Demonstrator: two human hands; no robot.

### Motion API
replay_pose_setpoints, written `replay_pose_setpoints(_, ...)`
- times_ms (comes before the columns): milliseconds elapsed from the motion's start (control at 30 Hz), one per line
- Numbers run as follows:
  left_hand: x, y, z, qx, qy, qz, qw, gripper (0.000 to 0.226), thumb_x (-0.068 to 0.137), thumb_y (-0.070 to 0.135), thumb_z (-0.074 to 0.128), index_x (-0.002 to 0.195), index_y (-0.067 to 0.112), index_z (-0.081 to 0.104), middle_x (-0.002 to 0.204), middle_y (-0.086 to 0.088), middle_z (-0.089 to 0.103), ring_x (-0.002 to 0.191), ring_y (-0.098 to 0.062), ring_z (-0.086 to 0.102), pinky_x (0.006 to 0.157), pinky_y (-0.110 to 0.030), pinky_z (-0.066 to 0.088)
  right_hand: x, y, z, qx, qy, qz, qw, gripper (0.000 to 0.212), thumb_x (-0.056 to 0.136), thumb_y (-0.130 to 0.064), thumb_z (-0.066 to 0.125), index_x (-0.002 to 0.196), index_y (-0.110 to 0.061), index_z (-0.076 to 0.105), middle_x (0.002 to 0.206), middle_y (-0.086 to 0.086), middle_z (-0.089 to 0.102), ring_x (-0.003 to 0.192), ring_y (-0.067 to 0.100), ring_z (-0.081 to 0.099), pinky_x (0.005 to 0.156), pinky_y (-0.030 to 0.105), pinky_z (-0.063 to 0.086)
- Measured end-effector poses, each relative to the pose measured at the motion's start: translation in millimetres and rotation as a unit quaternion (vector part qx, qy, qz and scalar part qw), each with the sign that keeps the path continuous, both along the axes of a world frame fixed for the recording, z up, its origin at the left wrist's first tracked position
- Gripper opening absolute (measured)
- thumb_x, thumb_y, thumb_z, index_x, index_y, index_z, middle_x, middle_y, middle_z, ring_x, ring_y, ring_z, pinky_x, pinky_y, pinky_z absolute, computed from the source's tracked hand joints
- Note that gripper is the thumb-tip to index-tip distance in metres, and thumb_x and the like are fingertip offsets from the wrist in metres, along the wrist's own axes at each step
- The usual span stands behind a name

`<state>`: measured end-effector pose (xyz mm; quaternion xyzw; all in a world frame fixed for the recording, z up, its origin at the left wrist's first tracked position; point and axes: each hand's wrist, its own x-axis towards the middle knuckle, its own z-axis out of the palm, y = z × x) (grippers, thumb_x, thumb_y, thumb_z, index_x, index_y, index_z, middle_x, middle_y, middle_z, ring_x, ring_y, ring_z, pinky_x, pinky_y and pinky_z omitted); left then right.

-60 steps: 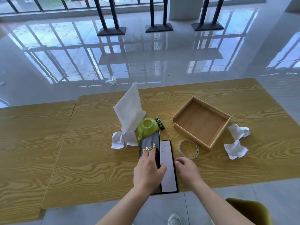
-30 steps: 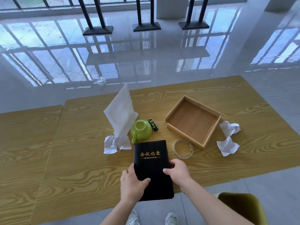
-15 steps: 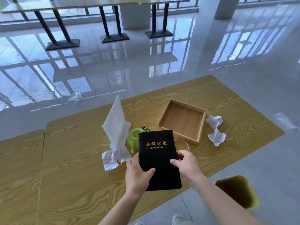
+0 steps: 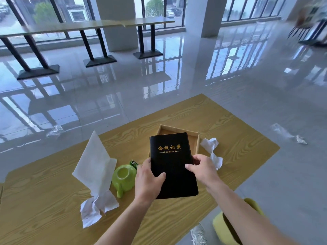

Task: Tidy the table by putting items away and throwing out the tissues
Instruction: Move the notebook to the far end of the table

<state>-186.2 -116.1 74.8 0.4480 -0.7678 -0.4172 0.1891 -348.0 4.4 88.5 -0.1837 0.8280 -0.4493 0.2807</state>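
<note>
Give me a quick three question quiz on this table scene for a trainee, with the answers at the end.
1. True or false: the left hand and right hand both grip the black notebook.
2. On which side of the notebook does the green cup sit? A) the person's left B) the person's right C) on top of it
3. What lies just right of the wooden tray?
Key: 1 true. 2 A. 3 crumpled tissues.
</note>
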Motion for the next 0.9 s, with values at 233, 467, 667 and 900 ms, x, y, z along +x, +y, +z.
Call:
replay_pose_setpoints(233,-112,-4,5,-0.021,-0.004,0.009,1.0,0.064,0.075,0.033,0.075,0.132,0.026,0.047,0.106,0.007,0.049,0.087,0.0,0.044,0.076,-0.015,0.035,-117,-7,0,-0.003,0.018,0.019,1.0,0.015,0.083,-0.018,0.074,0.098,-0.021,0.07,0.089,-0.008,0.072,0.087,0.011,0.069,0.081,0.032,0.058)
replay_pose_setpoints(467,-237,-9,10,0.005,-0.014,0.015,1.0,0.061,0.075,0.032,0.074,0.13,0.031,0.048,0.101,0.009,0.046,0.081,0.003,0.046,0.075,-0.018,0.035,-245,-17,4,0.006,0.011,0.038,0.999,0.014,0.084,-0.015,0.073,0.084,-0.028,0.067,0.086,-0.01,0.072,0.085,0.011,0.07,0.073,0.028,0.058)
replay_pose_setpoints(667,-326,-11,-1,0.029,-0.048,-0.007,0.998,0.053,0.077,0.028,0.073,0.126,0.028,0.051,0.105,0.002,0.05,0.094,-0.012,0.051,0.079,-0.024,0.043,-340,-31,-6,0.052,0.011,0.072,0.996,0.013,0.087,-0.015,0.068,0.097,-0.021,0.07,0.094,-0.003,0.072,0.09,0.017,0.069,0.086,0.042,0.058)
replay_pose_setpoints(900,-399,-20,-29,0.095,-0.103,0.003,0.99,0.045,0.076,0.024,0.072,0.117,0.022,0.054,0.11,-0.003,0.053,0.101,-0.018,0.053,0.092,-0.037,0.051,-407,-52,-34,0.129,0.012,0.092,0.987,0.014,0.086,-0.013,0.067,0.099,-0.016,0.07,0.097,0.002,0.072,0.091,0.02,0.067,0.088,0.043,0.056)
